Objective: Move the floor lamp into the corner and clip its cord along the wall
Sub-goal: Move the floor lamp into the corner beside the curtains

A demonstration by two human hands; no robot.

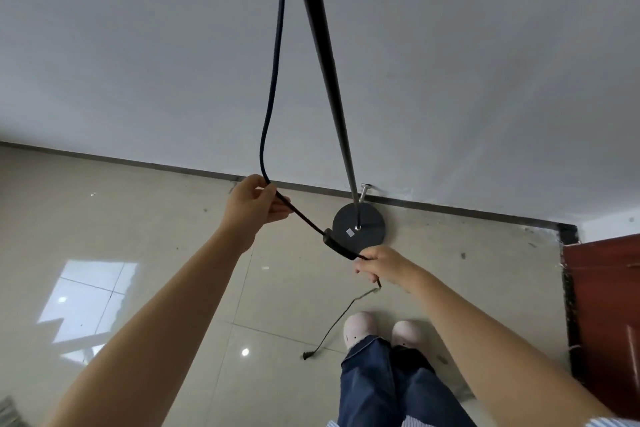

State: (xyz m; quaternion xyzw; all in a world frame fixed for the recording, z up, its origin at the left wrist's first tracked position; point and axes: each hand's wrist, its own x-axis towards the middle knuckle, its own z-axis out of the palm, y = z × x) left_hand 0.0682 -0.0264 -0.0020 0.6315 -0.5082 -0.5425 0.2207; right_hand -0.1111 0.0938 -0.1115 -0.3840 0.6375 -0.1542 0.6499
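The floor lamp stands by the wall, its black pole (322, 55) rising out of the top of the view from a round dark base (370, 230) on the tiled floor. Its black cord (273, 80) hangs down from the top beside the pole. My left hand (254, 206) is shut on the cord where it bends. The cord runs taut from there through an inline switch (337, 247) to my right hand (379, 263), which also grips it. Below my right hand the thin cord end (332, 324) trails down to the floor, ending in a small plug (306, 355).
A small metal fitting (364, 191) sticks out of the wall just behind the base, above the dark skirting (173, 168). A red-brown door (606, 315) stands at the right. My feet in pale slippers (360, 326) are on the glossy tiles below the hands.
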